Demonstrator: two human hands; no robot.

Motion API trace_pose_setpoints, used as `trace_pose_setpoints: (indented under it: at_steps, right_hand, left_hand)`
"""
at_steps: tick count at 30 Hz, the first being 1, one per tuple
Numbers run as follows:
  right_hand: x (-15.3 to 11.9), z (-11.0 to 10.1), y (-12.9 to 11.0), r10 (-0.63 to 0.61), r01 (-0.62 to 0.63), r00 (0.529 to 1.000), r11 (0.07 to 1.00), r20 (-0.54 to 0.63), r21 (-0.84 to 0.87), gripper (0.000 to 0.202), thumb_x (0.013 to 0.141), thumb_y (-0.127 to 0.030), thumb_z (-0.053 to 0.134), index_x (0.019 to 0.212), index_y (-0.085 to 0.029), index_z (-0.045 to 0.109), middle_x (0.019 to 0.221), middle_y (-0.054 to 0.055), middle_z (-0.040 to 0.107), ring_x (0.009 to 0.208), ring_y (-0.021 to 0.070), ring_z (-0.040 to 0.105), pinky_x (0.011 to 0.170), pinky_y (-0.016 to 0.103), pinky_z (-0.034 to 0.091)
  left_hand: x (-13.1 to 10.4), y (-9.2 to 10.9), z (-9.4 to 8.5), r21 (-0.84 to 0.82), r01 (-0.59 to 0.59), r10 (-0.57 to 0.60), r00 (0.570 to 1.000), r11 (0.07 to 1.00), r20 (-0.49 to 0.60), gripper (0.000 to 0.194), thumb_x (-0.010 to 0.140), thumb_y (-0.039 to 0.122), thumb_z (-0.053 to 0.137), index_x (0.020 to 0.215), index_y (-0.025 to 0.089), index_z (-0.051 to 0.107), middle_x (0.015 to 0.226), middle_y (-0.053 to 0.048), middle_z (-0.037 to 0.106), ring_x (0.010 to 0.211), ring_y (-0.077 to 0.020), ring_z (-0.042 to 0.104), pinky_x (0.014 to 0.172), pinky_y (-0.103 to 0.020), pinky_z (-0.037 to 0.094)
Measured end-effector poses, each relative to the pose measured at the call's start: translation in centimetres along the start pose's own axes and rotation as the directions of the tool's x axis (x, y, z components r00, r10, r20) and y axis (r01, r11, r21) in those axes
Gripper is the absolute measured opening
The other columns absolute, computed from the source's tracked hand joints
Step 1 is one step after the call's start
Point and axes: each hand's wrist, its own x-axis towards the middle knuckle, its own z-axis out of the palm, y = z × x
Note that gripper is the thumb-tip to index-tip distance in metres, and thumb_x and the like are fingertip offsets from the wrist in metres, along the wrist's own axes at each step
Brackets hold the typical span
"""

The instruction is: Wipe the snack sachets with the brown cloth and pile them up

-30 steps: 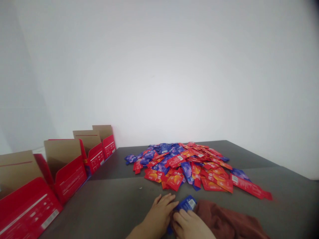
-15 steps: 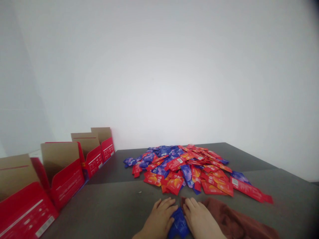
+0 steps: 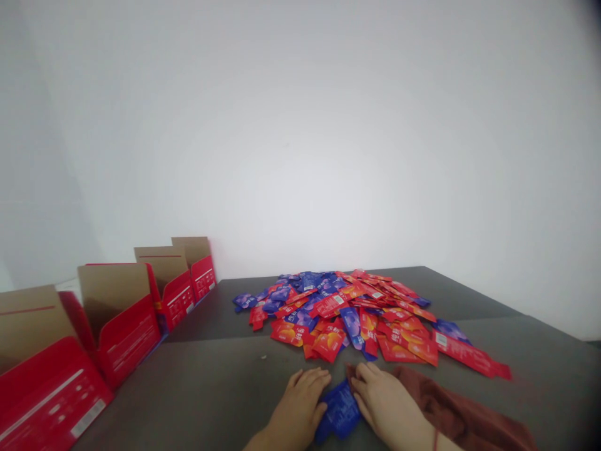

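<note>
A blue sachet (image 3: 342,410) lies on the table at the bottom middle, between my two hands. My left hand (image 3: 300,404) rests at its left edge, palm down, fingers stretched forward and thumb on the sachet. On the other side, my right hand (image 3: 382,398) is closed over a brown cloth (image 3: 451,407). A corner of that cloth pokes out by its fingertips, and its fingers lie along the sachet's right edge. The rest of the cloth trails to the right behind the wrist. Farther off is a heap of red and blue sachets (image 3: 328,307).
Several open red cardboard boxes (image 3: 129,344) stand in a row along the left side, brown flaps raised. A red strip of sachets (image 3: 469,356) sticks out at the heap's right. The dark table (image 3: 211,376) meets a pale wall (image 3: 300,156) at the back.
My right hand has shifted slightly right with the cloth, widening the gap between the hands. More of the blue sachet shows. My left hand has moved a little left.
</note>
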Motion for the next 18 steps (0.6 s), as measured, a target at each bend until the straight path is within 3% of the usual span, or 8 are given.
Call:
trace_pose_setpoints:
  at_steps: [5, 8, 11, 13, 16, 18]
  right_hand:
    - [0.4, 2.1, -3.9, -0.146, 0.143, 0.984, 0.989, -0.1, -0.037, 0.012, 0.075, -0.019, 0.064, 0.087, -0.02, 0.064, 0.085, 0.002, 0.063, 0.077, 0.0186, 0.054, 0.066, 0.032, 0.039]
    - [0.4, 2.4, -5.0, -0.214, 0.212, 0.972, 0.977, -0.096, -0.039, 0.012, 0.077, -0.024, 0.064, 0.088, -0.02, 0.064, 0.087, 0.002, 0.063, 0.079, 0.019, 0.054, 0.067, 0.032, 0.04]
    - [0.4, 1.4, -3.4, -0.205, 0.206, 0.979, 0.978, -0.019, 0.043, 0.02, 0.076, -0.028, 0.065, 0.096, -0.024, 0.064, 0.092, -0.001, 0.063, 0.082, 0.0188, 0.056, 0.07, 0.032, 0.042]
    - [0.2, 0.8, -1.4, -0.117, 0.116, 0.993, 0.992, 0.018, 0.05, 0.023, 0.078, -0.023, 0.063, 0.1, -0.024, 0.064, 0.094, -0.001, 0.064, 0.084, 0.0188, 0.057, 0.07, 0.031, 0.043]
    - [-1.0, 1.0, 1.1, 0.004, -0.003, 1.0, 0.999, 0.011, -0.048, 0.023, 0.081, -0.013, 0.054, 0.1, -0.019, 0.065, 0.091, 0.003, 0.065, 0.08, 0.0186, 0.059, 0.067, 0.031, 0.045]
    - [-2.3, 1.7, 1.9, -0.009, 0.006, 1.0, 0.991, -0.024, -0.133, 0.024, 0.08, -0.009, 0.05, 0.097, -0.018, 0.065, 0.089, 0.005, 0.066, 0.076, 0.0196, 0.06, 0.067, 0.033, 0.046]
  left_hand:
    - [-0.1, 0.4, -0.4, 0.02, 0.02, -0.021, 0.999, 1.0, 0.027, 0.06, 0.08, 0.01, 0.045, 0.139, 0.021, 0.042, 0.147, -0.004, 0.043, 0.137, -0.0176, 0.034, 0.117, -0.041, 0.019]
    - [0.0, 0.2, -0.1, 0.024, 0.007, -0.008, 1.0, 1.0, 0.014, 0.06, 0.08, 0.01, 0.044, 0.139, 0.021, 0.042, 0.146, -0.004, 0.044, 0.136, -0.0166, 0.034, 0.117, -0.04, 0.018]
    - [0.0, -0.1, 0.1, 0.022, 0.0, 0.0, 1.0, 1.0, 0.014, 0.061, 0.079, 0.011, 0.045, 0.139, 0.022, 0.041, 0.147, -0.003, 0.043, 0.137, -0.0168, 0.034, 0.116, -0.041, 0.019]
    - [0.0, -0.1, 0.0, 0.018, -0.001, 0.001, 1.0, 1.0, 0.029, 0.061, 0.08, 0.011, 0.045, 0.14, 0.022, 0.041, 0.147, -0.004, 0.042, 0.137, -0.0175, 0.033, 0.116, -0.042, 0.018]
    - [0.0, 0.1, -0.2, 0.007, -0.002, 0.002, 0.999, 1.0, 0.038, 0.059, 0.082, 0.013, 0.045, 0.14, 0.022, 0.041, 0.148, -0.005, 0.042, 0.137, -0.0188, 0.033, 0.117, -0.043, 0.018]
    - [0.0, 0.1, -0.4, 0.0, -0.006, 0.006, 0.999, 1.0, 0.036, 0.058, 0.083, 0.014, 0.046, 0.14, 0.022, 0.041, 0.148, -0.005, 0.042, 0.137, -0.02, 0.034, 0.116, -0.044, 0.018]
